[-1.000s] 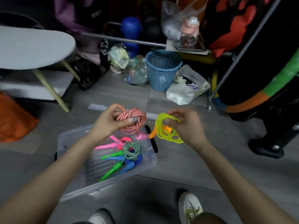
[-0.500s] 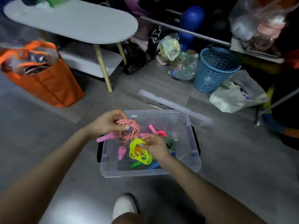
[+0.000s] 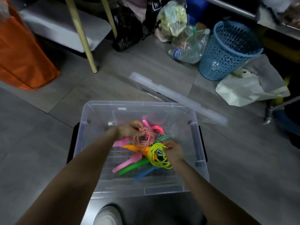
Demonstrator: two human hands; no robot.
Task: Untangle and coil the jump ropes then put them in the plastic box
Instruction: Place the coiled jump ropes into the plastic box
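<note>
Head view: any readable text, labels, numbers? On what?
None can be read.
Label on the bottle: blurred.
White print on the black bag: blurred.
Sticker on the box: too small.

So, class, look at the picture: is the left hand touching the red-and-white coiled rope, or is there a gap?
Touching. The head view shows the left hand pinching the top of the red-and-white rope coil, above the plastic box.

clear plastic box (image 3: 146,190) open-topped, red-and-white rope coil (image 3: 144,138) held over its centre, yellow rope coil (image 3: 159,157) held just right of centre, green rope (image 3: 164,137) and coloured handles (image 3: 129,169) lying inside
</note>
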